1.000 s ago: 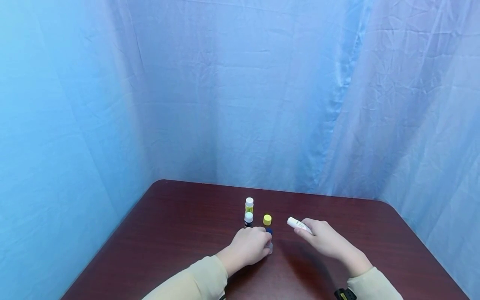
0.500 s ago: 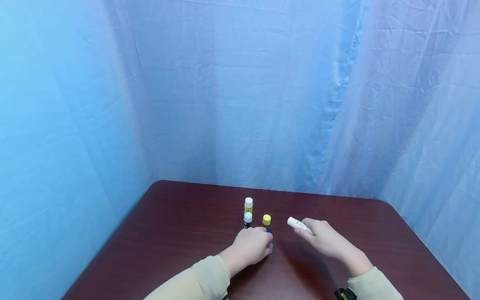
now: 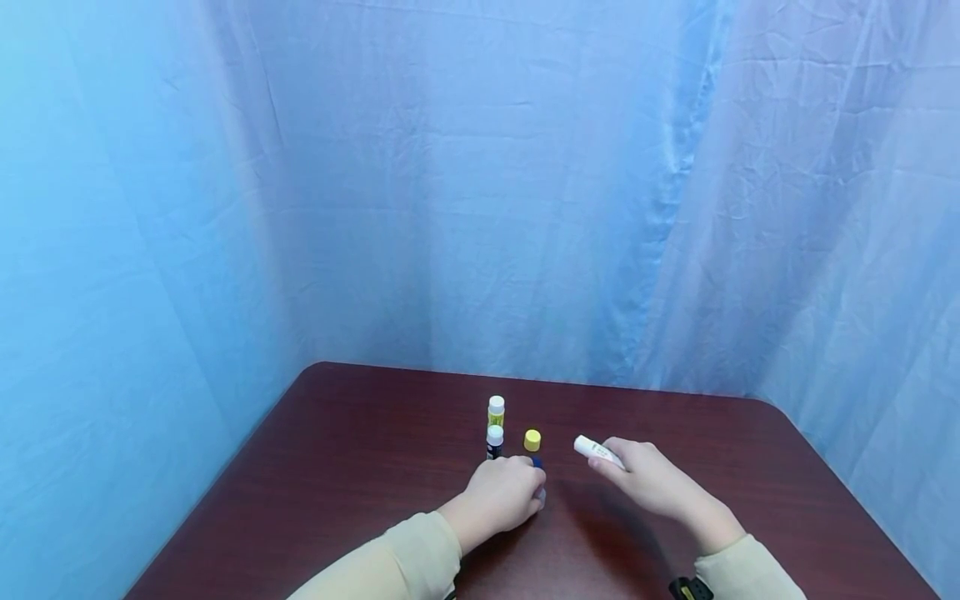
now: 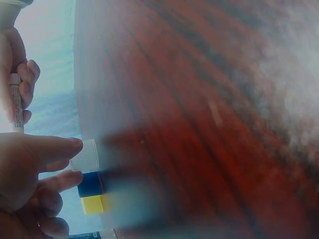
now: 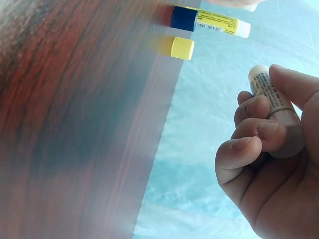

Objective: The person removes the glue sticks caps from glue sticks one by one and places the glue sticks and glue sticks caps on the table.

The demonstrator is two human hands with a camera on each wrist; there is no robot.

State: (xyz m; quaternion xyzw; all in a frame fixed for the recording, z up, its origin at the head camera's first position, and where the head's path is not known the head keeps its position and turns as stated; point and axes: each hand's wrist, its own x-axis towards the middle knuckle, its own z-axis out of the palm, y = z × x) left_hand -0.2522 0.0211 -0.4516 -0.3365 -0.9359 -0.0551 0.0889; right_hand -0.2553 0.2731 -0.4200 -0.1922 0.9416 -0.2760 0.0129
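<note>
My right hand [image 3: 648,475] grips a white glue stick [image 3: 597,451], held tilted above the table; in the right wrist view its fingers curl round the translucent lower end of the tube [image 5: 271,97]. Low at the tabletop, my left hand [image 3: 501,493] pinches a clear ridged cap [image 4: 85,156] between its fingertips. Just beyond that cap stand a blue cap [image 3: 537,462] and a yellow cap [image 3: 532,440]. To their left, two glue sticks stand upright with white tops: one with a black label [image 3: 494,442], partly behind the left hand, and one with a yellow label [image 3: 496,410].
The dark red-brown table [image 3: 360,450] has rounded far corners. Light blue curtains [image 3: 480,208] hang behind it and along both sides. A black device [image 3: 690,588] shows by the right sleeve.
Hardly anything differs. The head view has shifted slightly; the left hand keeps at the clear cap, and the right hand still holds the white glue stick in the same place.
</note>
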